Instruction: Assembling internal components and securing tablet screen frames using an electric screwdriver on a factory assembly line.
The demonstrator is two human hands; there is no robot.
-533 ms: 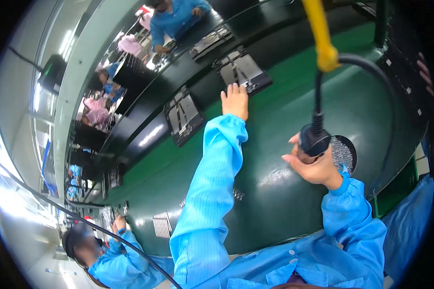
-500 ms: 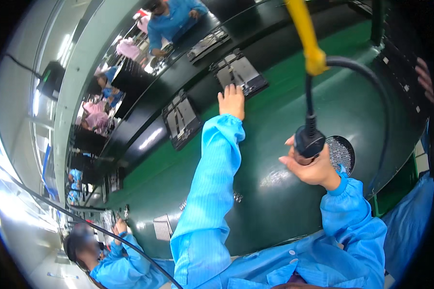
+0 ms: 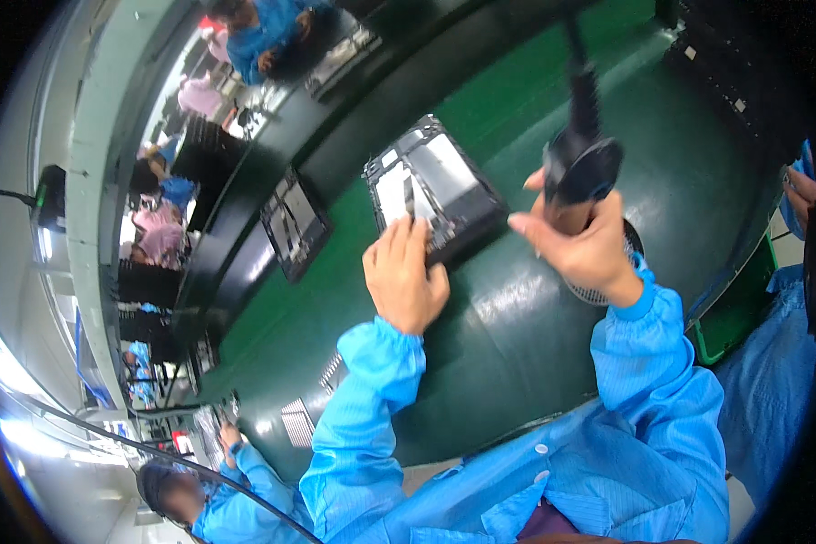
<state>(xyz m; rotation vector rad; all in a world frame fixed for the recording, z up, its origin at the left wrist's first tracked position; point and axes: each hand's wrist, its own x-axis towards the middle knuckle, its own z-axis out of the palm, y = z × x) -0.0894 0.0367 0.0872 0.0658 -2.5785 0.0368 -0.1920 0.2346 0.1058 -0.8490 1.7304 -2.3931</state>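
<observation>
My left hand [image 3: 403, 276] grips the near edge of an opened tablet [image 3: 444, 181], fingers on top and thumb at the edge. The tablet is a black casing with pale silver panels and a dark ribbon cable down its middle. To its right, my right hand [image 3: 585, 249] is closed around a black corded electric screwdriver [image 3: 582, 168], held upright with its cord rising from the top. The screwdriver's tip is hidden. Behind my right wrist is a round dish [image 3: 591, 294] of small silver pieces, partly covered.
Another opened tablet [image 3: 295, 227] lies to the left on the dark strip beyond the green worktop [image 3: 508, 354]. Pale ribbed strips [image 3: 297, 422] sit at the near left. A co-worker [image 3: 236, 490] in blue works at lower left. A green crate [image 3: 739, 317] stands at right.
My left hand has drawn back toward me, bringing the opened tablet nearer. The screwdriver in my right hand has moved slightly up in view. The view has shifted a little.
</observation>
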